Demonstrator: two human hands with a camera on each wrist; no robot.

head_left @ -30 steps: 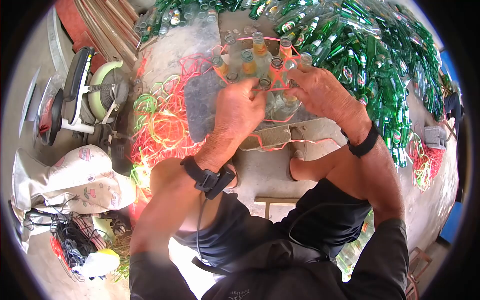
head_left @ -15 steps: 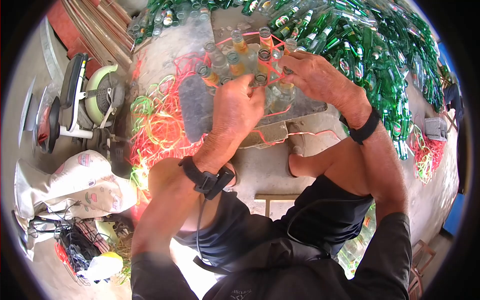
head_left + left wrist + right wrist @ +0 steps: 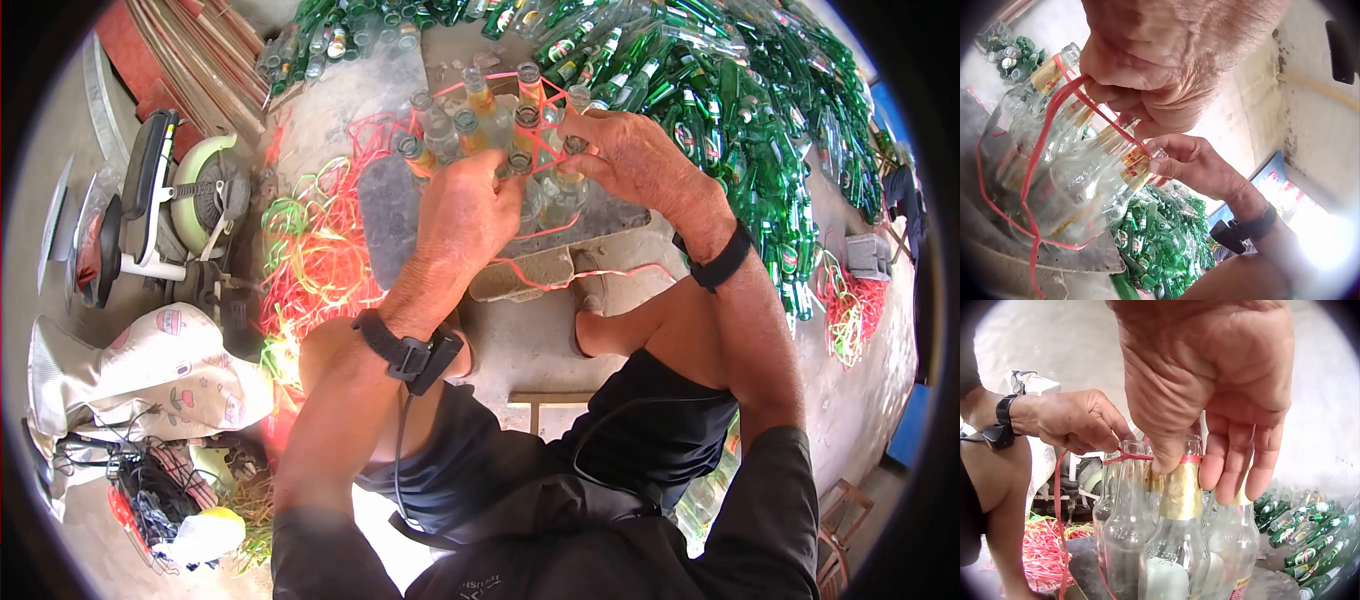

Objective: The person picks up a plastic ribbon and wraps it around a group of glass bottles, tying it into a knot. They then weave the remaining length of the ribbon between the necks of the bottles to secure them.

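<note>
Clear glass bottles (image 3: 565, 197), some with gold neck labels, stand upright in a tight cluster on a grey slab (image 3: 390, 215). Pink-red twine (image 3: 1034, 156) runs round their lower part and across their necks. My left hand (image 3: 465, 215) pinches the twine beside the near necks; in the left wrist view its fingers are curled round the strand. My right hand (image 3: 650, 170) is at the right-hand necks. In the right wrist view the thumb of my right hand (image 3: 1204, 394) presses the twine at a gold-labelled neck (image 3: 1182, 487), the other fingers extended down past it.
Green bottles (image 3: 740, 130) lie heaped at the back and right. Tangled pink and green twine (image 3: 320, 250) covers the floor left of the slab. A wheeled machine (image 3: 205, 190), a patterned cloth (image 3: 170, 370) and planks (image 3: 215, 70) are further left. A hollow block (image 3: 525, 275) sits below the slab.
The view has shifted, moving the bottles leftward and up in it. My right hand has moved from the far right neck to the nearer one, its thumb lower. My left hand keeps its pinch.
</note>
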